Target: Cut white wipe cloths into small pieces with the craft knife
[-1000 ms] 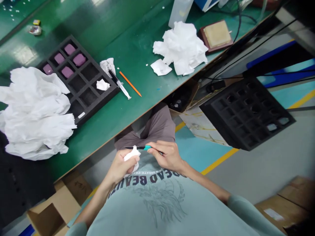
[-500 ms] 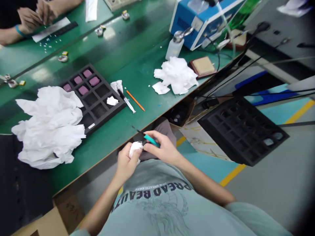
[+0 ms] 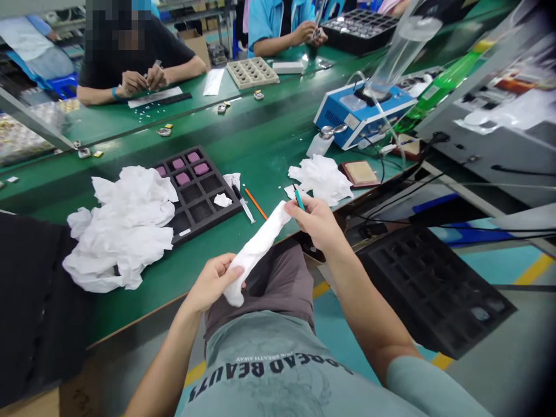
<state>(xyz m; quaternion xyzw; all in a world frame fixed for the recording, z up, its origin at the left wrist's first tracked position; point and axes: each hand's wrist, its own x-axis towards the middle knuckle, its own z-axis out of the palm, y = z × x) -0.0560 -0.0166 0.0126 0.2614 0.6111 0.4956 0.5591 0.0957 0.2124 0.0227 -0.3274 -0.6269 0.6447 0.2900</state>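
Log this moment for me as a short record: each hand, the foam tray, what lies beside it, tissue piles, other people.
Left hand: grips a rolled white tissue near its lower end
Right hand: at the tissue's upper end, also holding a teal tool, type unclear
Foam tray: black, partly covered; five purple pieces visible
Beside tray: syringe, orange stick
Tissue piles: one overlapping the tray, one near the blue machine
Other people: person in black top, person in blue sleeves, both across the bench
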